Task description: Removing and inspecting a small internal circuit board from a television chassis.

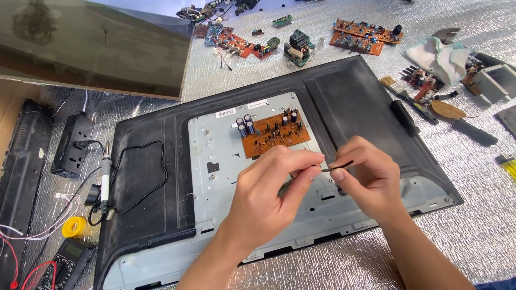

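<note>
Both hands work above the open back of a flat television (355, 91), which lies face down on a silver padded mat (484, 225). The left hand (266, 198) has thumb and forefinger pressed together on one end of a thin dark wire (337, 166); its other fingers are curled in. The right hand (365, 180) pinches the other end of the same wire between thumb and forefinger. The wire runs between the two hands, just above the grey metal plate (215, 145) in the middle of the television.

An orange circuit board (274, 133) with dark upright capacitors sits on the plate, just beyond the hands. A soldering iron (105, 177) with a black cord rests on the left edge of the television. A black power strip (72, 145) lies left of the television, and a yellow roll (73, 226) and a meter (64, 263) lie off its near left corner. A tilted glass panel (91, 43) stands beyond its far left corner. Several loose circuit boards (360, 35) lie beyond its far edge. Off its right side lie a pale cloth (438, 56), a paintbrush (400, 94) and a black-handled tool (465, 123).
</note>
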